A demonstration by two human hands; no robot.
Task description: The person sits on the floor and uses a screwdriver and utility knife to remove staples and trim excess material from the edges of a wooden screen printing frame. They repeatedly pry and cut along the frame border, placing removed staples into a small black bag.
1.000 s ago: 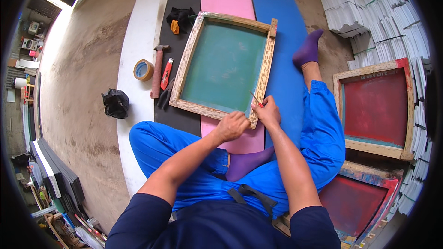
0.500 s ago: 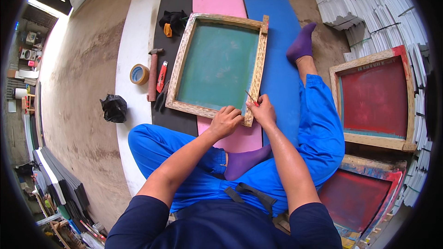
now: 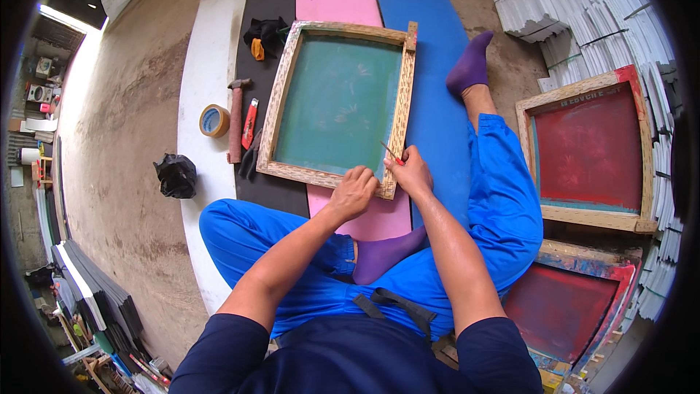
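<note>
A wooden-framed screen with green mesh lies in front of me, its near right corner between my hands. My left hand is closed on the near rail of the frame, fingertips curled over the wood beside the corner. My right hand rests at the right rail by that corner. It grips a small red-handled tool whose thin metal shaft points up and left over the mesh edge. The tool's exact kind is too small to tell. Pale marks show on the green mesh.
Left of the screen lie a red utility knife, a hammer, a tape roll, a black plastic bag and dark-handled tools. Two red screens stand at right beside stacked white sheets. Foam mats lie underneath.
The whole view has shifted slightly, so things appear a little further left. Both hands stay at the same corner, with only slight movement of the fingers and tool.
</note>
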